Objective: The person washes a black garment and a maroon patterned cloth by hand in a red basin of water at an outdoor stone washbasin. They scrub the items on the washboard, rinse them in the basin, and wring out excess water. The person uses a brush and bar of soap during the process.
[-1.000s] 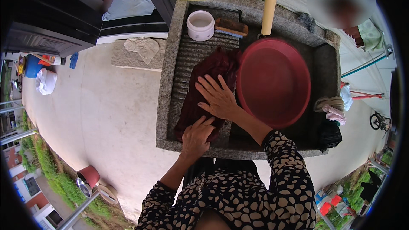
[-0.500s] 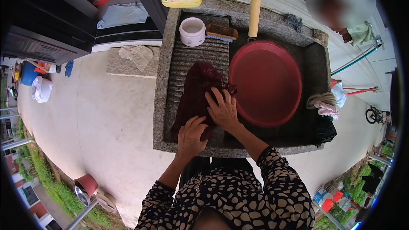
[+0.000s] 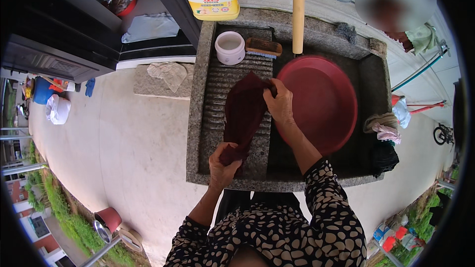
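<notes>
A dark maroon cloth is stretched between my two hands over the ribbed washboard of a stone sink. My left hand is closed round its near end. At the far right corner of the fabric, my right hand grips it between thumb and fingers. Just right of the cloth, in the sink's basin, stands a round red plastic tub with cloudy liquid. Beyond the cloth, a white round jar and a wooden scrubbing brush rest at the washboard's far end.
A yellow jug stands behind the stone sink. A wooden pole reaches down to the sink's back. Damp cloths hang over the right rim. Left of the sink, a rag lies on a stone slab.
Both hands were pressing on the bunched cloth on the washboard; now they grip its two ends and hold it up, stretched. My right hand has moved farther away and to the right.
</notes>
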